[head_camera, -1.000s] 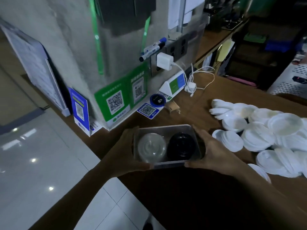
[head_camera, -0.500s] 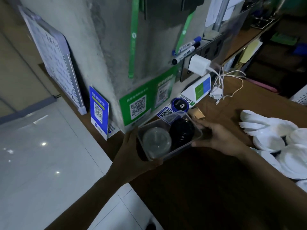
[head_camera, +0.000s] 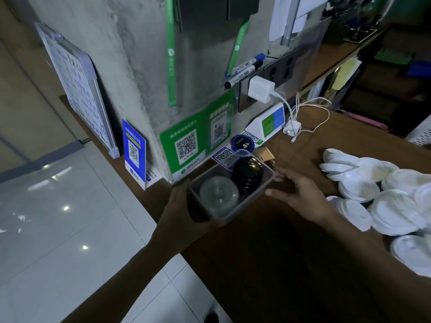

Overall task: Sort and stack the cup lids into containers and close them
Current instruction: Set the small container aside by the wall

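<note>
The filled container (head_camera: 268,183) is being clasped in the grip of the left hand (head_camera: 179,210), seemingly for setting aside; the right hand (head_camera: 300,194) is being held spread alongside. Sorting the white lids (head_camera: 384,203) is probably being called for next.

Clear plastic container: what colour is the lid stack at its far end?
Black lid stack; best in the head view.

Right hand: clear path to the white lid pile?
Probably yes. The right hand is open and holds nothing, and the white lids lie just to its right on the counter, nothing between. The left hand holds the container.
</note>
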Available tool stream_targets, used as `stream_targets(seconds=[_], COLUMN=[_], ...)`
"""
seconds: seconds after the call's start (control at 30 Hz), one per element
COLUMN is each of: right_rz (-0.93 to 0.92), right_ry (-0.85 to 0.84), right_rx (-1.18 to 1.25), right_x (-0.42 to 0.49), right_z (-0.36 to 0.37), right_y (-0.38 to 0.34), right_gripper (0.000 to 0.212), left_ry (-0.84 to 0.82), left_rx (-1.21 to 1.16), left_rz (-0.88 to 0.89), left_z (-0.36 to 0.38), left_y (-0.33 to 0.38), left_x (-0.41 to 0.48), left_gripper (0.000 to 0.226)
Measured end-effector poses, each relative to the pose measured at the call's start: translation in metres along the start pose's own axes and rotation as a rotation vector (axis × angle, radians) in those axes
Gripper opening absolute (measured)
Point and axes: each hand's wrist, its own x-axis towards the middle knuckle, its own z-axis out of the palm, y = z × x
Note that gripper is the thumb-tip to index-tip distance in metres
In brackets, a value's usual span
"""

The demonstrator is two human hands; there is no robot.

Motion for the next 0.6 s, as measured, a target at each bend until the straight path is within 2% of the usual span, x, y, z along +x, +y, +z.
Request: stream_targets(seconds=[0.27,0.43,0.6], right_rz=[-0.028,-0.079,-0.120], right_ry=[0.006,0.063,0.147], right_rx=[0.007,-0.068,-0.138], right_x=[-0.069,-0.126,-0.191], right_z=[-0.024,-0.050,-0.080], right_y=[0.007,0.015,0.035], right_gripper=[0.085,0.076,0.063], left_ry=[0.117,-0.050,-0.188], left_rx=[0.130,0.206,0.193], left_rz=[-0.033,0.003,0.118], left_z=[0.015,0.046,0.096], left_y=[0.051,0.098,0.145], left_x=[-0.039,-0.065,-0.080], left_gripper=[0.115,0.109,0.096])
